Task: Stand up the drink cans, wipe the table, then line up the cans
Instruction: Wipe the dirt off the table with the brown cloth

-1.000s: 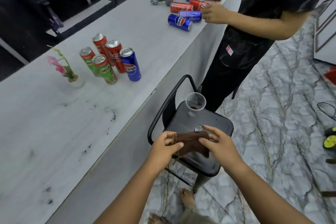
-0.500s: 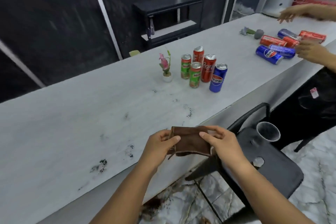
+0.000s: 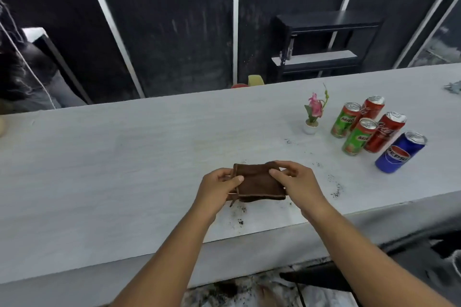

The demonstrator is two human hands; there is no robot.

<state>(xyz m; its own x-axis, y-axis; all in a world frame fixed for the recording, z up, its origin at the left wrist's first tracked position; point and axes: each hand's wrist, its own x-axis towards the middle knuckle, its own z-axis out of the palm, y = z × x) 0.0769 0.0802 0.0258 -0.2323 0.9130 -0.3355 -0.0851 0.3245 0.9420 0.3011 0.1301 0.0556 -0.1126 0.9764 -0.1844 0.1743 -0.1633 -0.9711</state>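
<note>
Right now your left hand (image 3: 219,188) and right hand (image 3: 295,182) both pinch the folded brown cloth (image 3: 258,183), thumbs on top and fingers curled under its ends, holding it just above the tabletop (image 3: 124,157) close to the near edge. Dark crumbs (image 3: 240,217) lie under and just in front of the cloth, so a stroke pulled toward you would likely push them off the near edge onto the floor instead of gathering them. More specks (image 3: 335,190) sit to your right, trailing toward the cans, and chasing them with a wide sweep is where the real risk lies. Further back, toward the right end, the five cans stand upright in a tight cluster: the blue Pepsi can (image 3: 400,152) nearest, then a red cola can (image 3: 384,132) and a green Milo can (image 3: 359,137), with another green can (image 3: 345,119) and another red can (image 3: 371,107) behind. If one is bumped, it could knock its neighbours down and undo the standing step. Left of them, the small flower pot (image 3: 311,128) looks light and top-heavy, so a brush from the cloth could tip it. Keep your strokes short near that group.
</note>
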